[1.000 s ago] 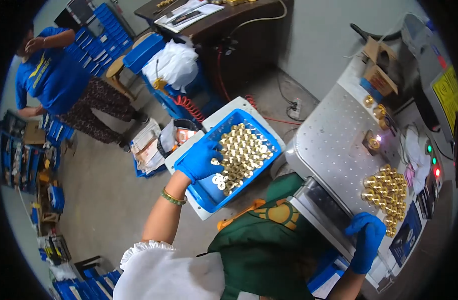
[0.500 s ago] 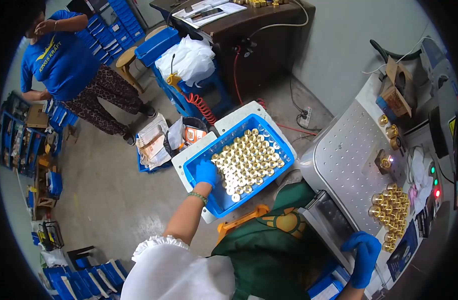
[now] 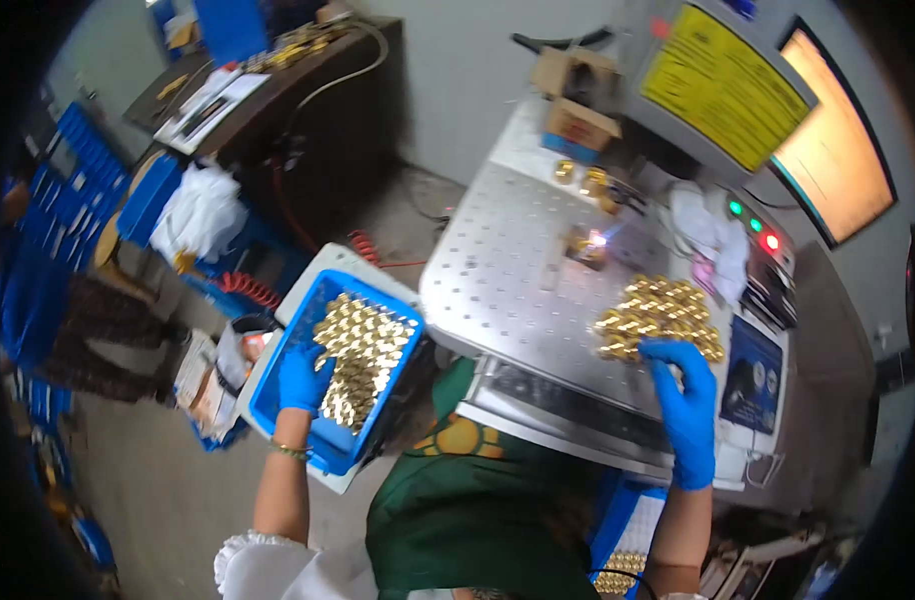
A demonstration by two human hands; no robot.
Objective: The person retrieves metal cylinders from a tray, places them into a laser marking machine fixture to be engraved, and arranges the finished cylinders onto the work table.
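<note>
My left hand point(image 3: 304, 378), in a blue glove, is inside the blue plastic bin point(image 3: 268, 392), against the left edge of the small round brass-coloured parts point(image 3: 363, 345). Blur and the parts hide its fingertips. My right hand point(image 3: 686, 400), also gloved in blue, reaches to the front edge of a pile of similar gold parts point(image 3: 658, 312) on the perforated metal plate point(image 3: 488, 260). Its fingers are bent, with the thumb apart, and nothing shows between them. Behind the pile, a bright light shines on a part in a small fixture point(image 3: 584, 248).
A control box with lit buttons point(image 3: 754, 224) and a glowing screen point(image 3: 838, 140) stand at the right. An open cardboard box point(image 3: 578, 100) sits behind the plate. Another bin of gold parts point(image 3: 621, 570) is below. Another person point(image 3: 38, 290) stands at far left.
The view has swung right towards the metal plate. My right hand has moved from the plate's front edge to the gold pile. My left hand stays in the blue bin.
</note>
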